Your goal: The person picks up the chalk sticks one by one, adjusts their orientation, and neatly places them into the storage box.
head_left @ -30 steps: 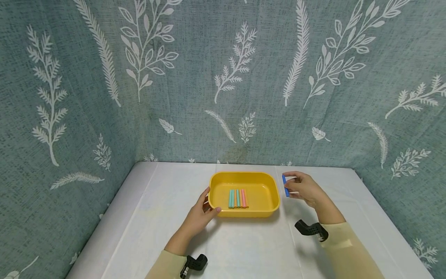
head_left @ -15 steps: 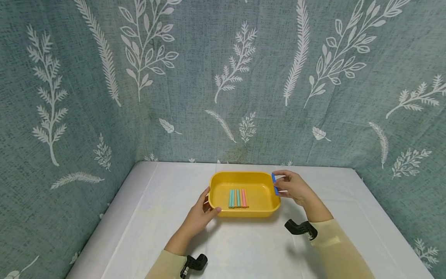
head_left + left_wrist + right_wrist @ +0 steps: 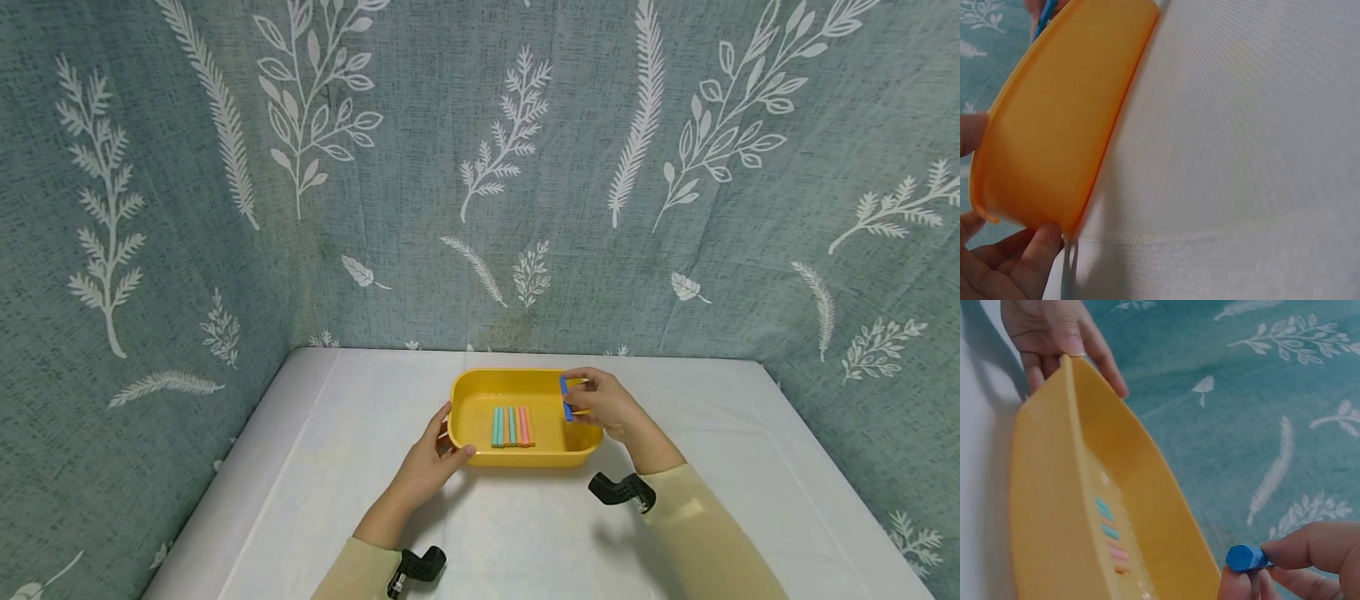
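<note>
A yellow plastic tray (image 3: 570, 459) stands on the white table. My left hand (image 3: 426, 468) grips its left end, the thumb over the rim; in the left wrist view, fingers of this hand (image 3: 1010, 269) meet the tray's side (image 3: 1060, 119). Between thumb and fingers, my right hand (image 3: 611, 410) pinches a stick of blue chalk (image 3: 566, 400) above the right part of the tray. Its hexagonal end (image 3: 1243, 557) shows in the right wrist view. Several chalk sticks (image 3: 513, 427) in teal, orange and pink lie side by side on the tray's floor.
White cloth covers the table (image 3: 322, 450). A green fabric wall (image 3: 420, 208) with white leaf prints rises behind it and at both sides. Each wrist carries a black camera mount (image 3: 423, 564).
My right hand has carried the blue chalk leftward, from outside the tray's right end to over its inside. The left hand and the tray have kept their place.
</note>
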Motion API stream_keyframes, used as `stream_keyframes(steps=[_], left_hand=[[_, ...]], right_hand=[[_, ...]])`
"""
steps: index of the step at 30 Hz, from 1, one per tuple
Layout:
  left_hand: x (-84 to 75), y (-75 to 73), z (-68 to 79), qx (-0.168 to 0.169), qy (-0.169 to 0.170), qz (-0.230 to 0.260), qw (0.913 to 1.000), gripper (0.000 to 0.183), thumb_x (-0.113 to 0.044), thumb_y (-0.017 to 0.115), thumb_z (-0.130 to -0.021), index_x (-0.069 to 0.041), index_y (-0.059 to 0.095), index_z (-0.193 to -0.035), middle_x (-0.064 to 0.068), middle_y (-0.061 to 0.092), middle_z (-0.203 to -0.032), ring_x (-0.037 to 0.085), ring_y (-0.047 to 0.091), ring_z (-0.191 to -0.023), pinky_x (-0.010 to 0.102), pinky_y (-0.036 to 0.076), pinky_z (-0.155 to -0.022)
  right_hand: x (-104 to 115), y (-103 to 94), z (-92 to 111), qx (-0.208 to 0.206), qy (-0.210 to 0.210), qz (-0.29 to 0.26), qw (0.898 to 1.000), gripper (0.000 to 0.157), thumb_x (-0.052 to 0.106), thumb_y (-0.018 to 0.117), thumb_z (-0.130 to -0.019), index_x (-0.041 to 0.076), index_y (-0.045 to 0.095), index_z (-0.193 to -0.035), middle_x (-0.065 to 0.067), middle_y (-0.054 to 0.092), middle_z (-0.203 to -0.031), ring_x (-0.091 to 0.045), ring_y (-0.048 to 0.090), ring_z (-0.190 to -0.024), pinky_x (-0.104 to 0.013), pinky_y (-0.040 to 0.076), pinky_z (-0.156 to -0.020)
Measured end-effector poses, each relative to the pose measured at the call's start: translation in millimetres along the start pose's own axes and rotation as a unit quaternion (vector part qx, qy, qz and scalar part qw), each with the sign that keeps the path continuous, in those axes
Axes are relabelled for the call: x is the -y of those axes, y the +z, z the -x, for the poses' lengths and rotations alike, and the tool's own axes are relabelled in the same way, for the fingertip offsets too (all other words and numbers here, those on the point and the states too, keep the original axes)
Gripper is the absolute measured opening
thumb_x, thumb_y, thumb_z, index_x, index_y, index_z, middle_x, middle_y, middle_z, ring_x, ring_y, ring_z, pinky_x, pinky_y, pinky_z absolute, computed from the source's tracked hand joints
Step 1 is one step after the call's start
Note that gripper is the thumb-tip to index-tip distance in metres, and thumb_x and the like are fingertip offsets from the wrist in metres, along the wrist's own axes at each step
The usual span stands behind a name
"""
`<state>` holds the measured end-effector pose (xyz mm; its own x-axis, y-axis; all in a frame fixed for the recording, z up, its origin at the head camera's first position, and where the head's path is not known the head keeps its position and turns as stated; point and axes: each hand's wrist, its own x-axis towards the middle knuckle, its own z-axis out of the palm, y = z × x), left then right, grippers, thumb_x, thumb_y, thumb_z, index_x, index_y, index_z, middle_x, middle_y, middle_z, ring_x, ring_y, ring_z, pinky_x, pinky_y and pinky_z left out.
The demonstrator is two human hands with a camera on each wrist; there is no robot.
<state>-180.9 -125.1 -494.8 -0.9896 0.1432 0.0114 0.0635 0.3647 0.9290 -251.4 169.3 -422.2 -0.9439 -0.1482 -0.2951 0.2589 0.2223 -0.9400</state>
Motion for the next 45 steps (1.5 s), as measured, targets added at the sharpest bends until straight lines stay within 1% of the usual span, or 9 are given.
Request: stream_keyframes(steps=[7, 13, 19, 24, 30, 39, 41, 44, 45], left_hand=[[2.2, 0.4, -0.8, -0.001, -0.001, -0.002, 1.0000, 0.084, -0.036, 0.068, -0.083, -0.033, 0.015, -0.147, 0.013, 0.036, -0.143, 0.026, 0.044, -0.125, 0.035, 0.042, -0.098], [4.2, 0.9, -1.2, 0.001, -0.003, 0.000, 1.0000, 0.084, -0.035, 0.068, -0.083, -0.033, 0.014, -0.147, 0.012, 0.036, -0.143, 0.026, 0.043, -0.126, 0.035, 0.042, -0.098], [3.2, 1.1, -0.2, 0.001, -0.002, 0.001, 1.0000, 0.084, -0.035, 0.068, -0.083, -0.033, 0.014, -0.147, 0.012, 0.037, -0.142, 0.026, 0.043, -0.126, 0.035, 0.043, -0.098], [2.9, 1.3, -0.3, 0.001, -0.003, -0.001, 1.0000, 0.084, -0.035, 0.068, -0.083, -0.032, 0.014, -0.147, 0.012, 0.037, -0.142, 0.025, 0.043, -0.126, 0.035, 0.042, -0.098], [4.0, 1.1, -1.5, 0.003, 0.002, 0.002, 1.0000, 0.083, -0.035, 0.068, -0.083, -0.033, 0.014, -0.147, 0.013, 0.036, -0.143, 0.026, 0.043, -0.126, 0.035, 0.041, -0.099], [3.6, 0.5, -1.1, 0.002, 0.004, 0.003, 1.0000, 0.083, -0.035, 0.068, -0.083, -0.033, 0.015, -0.147, 0.012, 0.037, -0.142, 0.026, 0.044, -0.125, 0.035, 0.043, -0.098], [0.8, -0.3, 0.2, 0.004, 0.004, 0.005, 1.0000, 0.084, -0.036, 0.068, -0.083, -0.032, 0.015, -0.147, 0.013, 0.036, -0.142, 0.027, 0.044, -0.125, 0.035, 0.043, -0.098], [-13.3, -3.6, 6.4, 0.011, 0.006, 0.010, 0.9999, 0.086, -0.038, 0.068, -0.082, -0.025, 0.014, -0.149, 0.017, 0.035, -0.143, 0.030, 0.043, -0.125, 0.037, 0.043, -0.097], [-14.5, -4.2, 6.5, 0.014, 0.004, 0.011, 0.9998, 0.087, -0.038, 0.068, -0.082, -0.023, 0.014, -0.149, 0.019, 0.034, -0.143, 0.031, 0.042, -0.125, 0.038, 0.043, -0.098]], right_hand=[[-5, 18.2, -11, 0.006, 0.004, 0.026, 1.000, 0.042, 0.002, 0.061, -0.086, 0.008, 0.051, -0.126, -0.015, 0.055, -0.100, -0.024, 0.059, -0.079, -0.041, 0.056, -0.074], [-12, 31.0, -16, 0.010, -0.003, 0.042, 0.999, 0.041, 0.000, 0.061, -0.084, 0.004, 0.052, -0.124, -0.014, 0.056, -0.093, -0.023, 0.059, -0.073, -0.038, 0.057, -0.066], [-20, 40.8, -22, -0.002, 0.014, 0.069, 0.997, 0.037, 0.001, 0.063, -0.084, 0.005, 0.054, -0.119, -0.014, 0.057, -0.090, -0.023, 0.059, -0.070, -0.036, 0.057, -0.062], [-26, 45.8, -26, -0.007, 0.017, 0.091, 0.996, 0.039, 0.000, 0.064, -0.082, 0.004, 0.054, -0.120, -0.014, 0.057, -0.087, -0.021, 0.058, -0.067, -0.032, 0.054, -0.057], [-33, 47.9, -33, -0.019, 0.012, 0.131, 0.991, 0.037, 0.001, 0.066, -0.081, 0.003, 0.056, -0.116, -0.012, 0.056, -0.085, -0.019, 0.053, -0.066, -0.026, 0.048, -0.052], [-37, 51.5, -36, -0.027, 0.025, 0.148, 0.988, 0.039, 0.003, 0.068, -0.079, 0.003, 0.057, -0.116, -0.012, 0.058, -0.089, -0.018, 0.058, -0.067, -0.027, 0.053, -0.054], [-37, 52.5, -35, -0.027, 0.027, 0.147, 0.988, 0.039, 0.003, 0.068, -0.079, 0.003, 0.056, -0.117, -0.012, 0.059, -0.090, -0.019, 0.059, -0.067, -0.028, 0.054, -0.053], [-37, 53.6, -35, -0.026, 0.033, 0.142, 0.989, 0.040, 0.003, 0.067, -0.079, 0.004, 0.056, -0.117, -0.013, 0.059, -0.091, -0.019, 0.060, -0.066, -0.029, 0.055, -0.052], [-37, 54.0, -34, -0.027, 0.035, 0.140, 0.989, 0.040, 0.003, 0.067, -0.079, 0.004, 0.056, -0.117, -0.013, 0.059, -0.090, -0.019, 0.060, -0.066, -0.029, 0.055, -0.052]])
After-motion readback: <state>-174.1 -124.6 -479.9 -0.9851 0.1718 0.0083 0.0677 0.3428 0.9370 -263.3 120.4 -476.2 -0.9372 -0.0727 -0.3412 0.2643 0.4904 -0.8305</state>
